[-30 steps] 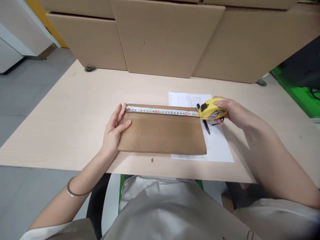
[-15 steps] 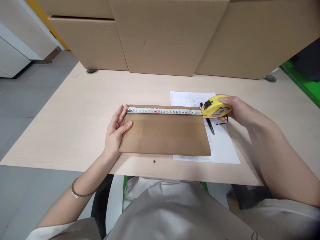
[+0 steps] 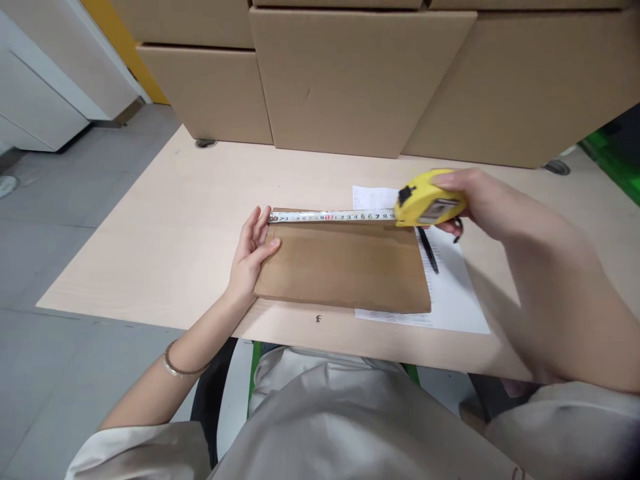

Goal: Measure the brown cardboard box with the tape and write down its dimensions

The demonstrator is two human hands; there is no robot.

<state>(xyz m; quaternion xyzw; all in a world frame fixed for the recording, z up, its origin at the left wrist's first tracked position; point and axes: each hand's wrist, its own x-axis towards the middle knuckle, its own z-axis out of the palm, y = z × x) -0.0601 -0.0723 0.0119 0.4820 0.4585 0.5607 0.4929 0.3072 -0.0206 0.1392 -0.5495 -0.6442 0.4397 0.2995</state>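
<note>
A flat brown cardboard box (image 3: 345, 267) lies on the table in front of me. My left hand (image 3: 254, 250) grips its left end, thumb on top, fingers at the far left corner by the hooked tip of the tape. My right hand (image 3: 480, 200) is closed around a yellow tape measure (image 3: 429, 199), held a little above the box's far right corner. The extended blade (image 3: 330, 216) runs along the box's far edge between the hands. Printed paper (image 3: 460, 293) lies partly under the box, with a black pen (image 3: 429, 252) on it.
Large cardboard boxes (image 3: 350, 80) stand stacked along the back of the table (image 3: 150, 227). Cable holes sit near the back corners, one being the left grommet (image 3: 205, 143). Grey floor (image 3: 60, 360) shows to the left.
My right hand has raised the tape measure and brought it leftward over the box, so less blade is out. My left hand stays on the box's left end. The view has shifted slightly.
</note>
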